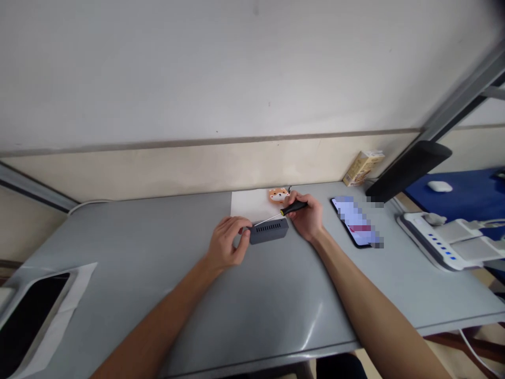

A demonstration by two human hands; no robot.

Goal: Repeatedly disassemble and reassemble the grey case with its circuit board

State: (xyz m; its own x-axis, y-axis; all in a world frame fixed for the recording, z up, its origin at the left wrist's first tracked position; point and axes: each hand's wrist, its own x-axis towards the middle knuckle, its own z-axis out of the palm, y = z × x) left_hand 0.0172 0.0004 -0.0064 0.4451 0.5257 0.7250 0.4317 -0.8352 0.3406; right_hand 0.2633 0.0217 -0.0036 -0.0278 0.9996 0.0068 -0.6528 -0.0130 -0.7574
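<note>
A dark grey box with a row of vent slots stands on the table in front of me. My left hand is closed on its left end, fingers over the top and thumb at the near side. In my right hand is a screwdriver with a black handle and a yellow ring. Its thin shaft slants down to the left, and the tip is at the box's left end beside my left fingertips. Whether the tip sits in a screw is too small to tell.
Behind the box lie a white sheet and an orange dog-face item. To the right are a phone, a power strip with plugs, a small carton and a black upright object. A dark-screened device lies at left.
</note>
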